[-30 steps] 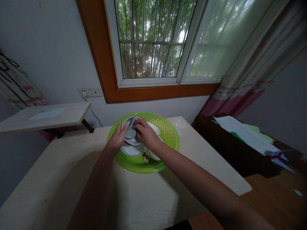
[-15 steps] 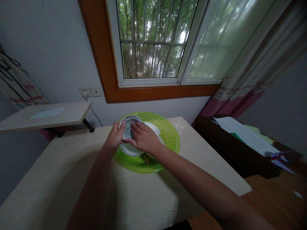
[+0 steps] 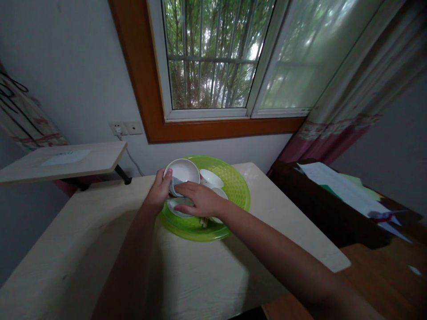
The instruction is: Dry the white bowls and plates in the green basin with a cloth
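My left hand (image 3: 159, 189) grips a white bowl (image 3: 183, 168) by its left rim, thumb on the inside, and holds it tilted over the green basket (image 3: 238, 191). A grey-blue cloth (image 3: 173, 184) lies over the bowl's near rim. My right hand (image 3: 200, 199) presses the cloth there with its fingers; the palm hides part of it. Below the held bowl another white bowl (image 3: 178, 207) sits in the basket. A white spoon-like dish (image 3: 211, 178) lies to the right, and a further white bowl (image 3: 220, 193) is partly covered by my right hand.
The basket stands on a pale wooden table (image 3: 196, 275) below the window. A raised shelf (image 3: 63, 160) with a paper label is at the left. Wooden sticks (image 3: 203, 222) lie near the basket's front. Papers (image 3: 340, 186) rest on a dark cabinet at the right.
My right hand and the cloth have moved from inside the bowl down to its near rim, leaving the white interior visible. My left hand keeps its hold.
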The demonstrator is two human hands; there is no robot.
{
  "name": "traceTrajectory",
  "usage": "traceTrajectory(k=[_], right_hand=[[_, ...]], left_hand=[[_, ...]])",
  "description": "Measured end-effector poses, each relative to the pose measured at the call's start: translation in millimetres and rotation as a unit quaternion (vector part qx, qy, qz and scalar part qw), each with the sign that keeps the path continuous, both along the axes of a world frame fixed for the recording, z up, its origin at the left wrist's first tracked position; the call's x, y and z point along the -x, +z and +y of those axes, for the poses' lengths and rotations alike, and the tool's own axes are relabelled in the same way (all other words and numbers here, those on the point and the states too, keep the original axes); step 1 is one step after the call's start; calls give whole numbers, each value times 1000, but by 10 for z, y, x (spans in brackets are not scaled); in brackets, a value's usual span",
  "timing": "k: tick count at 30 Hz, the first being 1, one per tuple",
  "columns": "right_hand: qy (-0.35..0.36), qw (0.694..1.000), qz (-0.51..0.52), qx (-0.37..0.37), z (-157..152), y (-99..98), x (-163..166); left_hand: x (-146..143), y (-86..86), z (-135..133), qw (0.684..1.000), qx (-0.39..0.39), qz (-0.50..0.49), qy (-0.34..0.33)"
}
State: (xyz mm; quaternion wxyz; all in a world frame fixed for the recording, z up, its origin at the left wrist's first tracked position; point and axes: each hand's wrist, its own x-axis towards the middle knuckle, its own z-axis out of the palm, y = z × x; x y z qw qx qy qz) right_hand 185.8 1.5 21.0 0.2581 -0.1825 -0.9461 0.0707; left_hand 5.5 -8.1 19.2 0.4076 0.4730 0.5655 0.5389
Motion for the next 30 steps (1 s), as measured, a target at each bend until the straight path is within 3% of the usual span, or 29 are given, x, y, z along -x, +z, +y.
traceTrajectory(k=[6, 10, 12, 16, 18, 20, 22, 24, 26, 30], right_hand=[[-95, 989, -42, -104, 23, -6, 33], [-200, 974, 100, -24, 119, -28, -18], [-267, 933, 232, 60, 215, -46, -90], [-360, 797, 452, 176, 460, -105, -281], [-383, 754, 495, 201, 557, -140, -357], [-394, 733, 515, 206, 606, -163, -393], [-395, 731, 517, 205, 599, -163, -382], [-386, 748, 501, 203, 543, -140, -330], [-358, 783, 469, 195, 451, -107, -254], [-265, 892, 337, 146, 243, -43, -108]], left_hand=[[36, 17, 4, 999, 27, -20, 12], [45, -15, 32, 1000, 15, 5, 6], [73, -52, 64, 999, -11, 34, 8], [166, -128, 129, 986, -87, 141, 20], [201, -144, 137, 969, -133, 206, 10], [216, -145, 130, 949, -184, 257, -5], [215, -141, 121, 928, -227, 295, -14], [206, -140, 116, 912, -251, 324, -11], [195, -142, 115, 901, -263, 345, -2], [183, -147, 106, 886, -278, 371, 12]])
